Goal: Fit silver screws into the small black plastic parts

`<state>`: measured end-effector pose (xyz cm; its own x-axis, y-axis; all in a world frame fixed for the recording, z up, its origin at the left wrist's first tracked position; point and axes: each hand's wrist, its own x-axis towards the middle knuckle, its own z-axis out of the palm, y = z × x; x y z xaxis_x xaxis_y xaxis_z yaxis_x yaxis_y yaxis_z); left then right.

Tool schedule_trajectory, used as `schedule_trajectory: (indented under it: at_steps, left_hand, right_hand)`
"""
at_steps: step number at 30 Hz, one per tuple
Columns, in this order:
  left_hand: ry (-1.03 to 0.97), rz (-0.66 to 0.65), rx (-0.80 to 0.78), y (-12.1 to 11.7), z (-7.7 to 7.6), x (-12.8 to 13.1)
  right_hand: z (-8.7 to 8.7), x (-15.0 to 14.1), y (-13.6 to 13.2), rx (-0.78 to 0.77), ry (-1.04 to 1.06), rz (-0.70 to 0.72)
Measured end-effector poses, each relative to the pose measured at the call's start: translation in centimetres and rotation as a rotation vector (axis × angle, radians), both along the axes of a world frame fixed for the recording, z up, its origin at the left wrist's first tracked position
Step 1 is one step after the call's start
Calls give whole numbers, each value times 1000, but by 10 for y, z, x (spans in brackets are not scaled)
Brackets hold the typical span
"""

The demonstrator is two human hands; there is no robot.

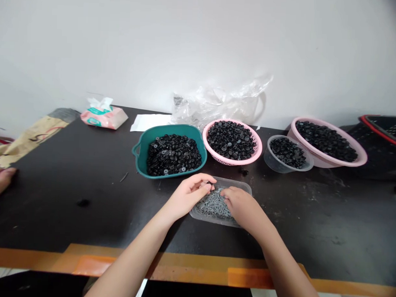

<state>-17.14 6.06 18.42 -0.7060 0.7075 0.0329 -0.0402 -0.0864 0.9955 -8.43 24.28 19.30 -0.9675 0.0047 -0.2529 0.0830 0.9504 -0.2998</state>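
A clear plastic tray point(202, 216) full of silvery screws point(215, 204) lies in front of me on the dark table. Over its left side, my left hand point(194, 192) pinches a small black plastic cap point(211, 183) between thumb and fingers. My right hand point(240, 206) reaches into the tray from the right, its fingers closed together down at the screws. Whatever those fingertips hold is hidden. Just behind the tray stand a green basin point(139, 157) of black discs and a pink basket point(256, 155) of black caps.
To the right are a clear tub point(275, 165) and a larger pink basket point(360, 160), both holding black parts. Crumpled plastic film point(219, 101) lies by the wall. A tissue pack point(103, 115) sits back left. Another person's hand point(0, 181) rests at the left edge.
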Motion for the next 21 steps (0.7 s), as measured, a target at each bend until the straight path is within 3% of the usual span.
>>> schedule_trajectory:
  at_steps: [6, 13, 17, 21]
  left_hand:
    - [-5, 2, -5, 0, 0, 0]
    - [-8, -4, 9, 1, -2, 1]
    - [-59, -27, 76, 3, -2, 3]
    - [5, -27, -15, 4, 3, 6]
  right_hand:
    - [10, 2, -1, 54, -27, 1]
    - [2, 4, 5, -56, 73, 7]
    - [1, 3, 7, -305, 195, -18]
    - [7, 3, 4, -638, 342, -177]
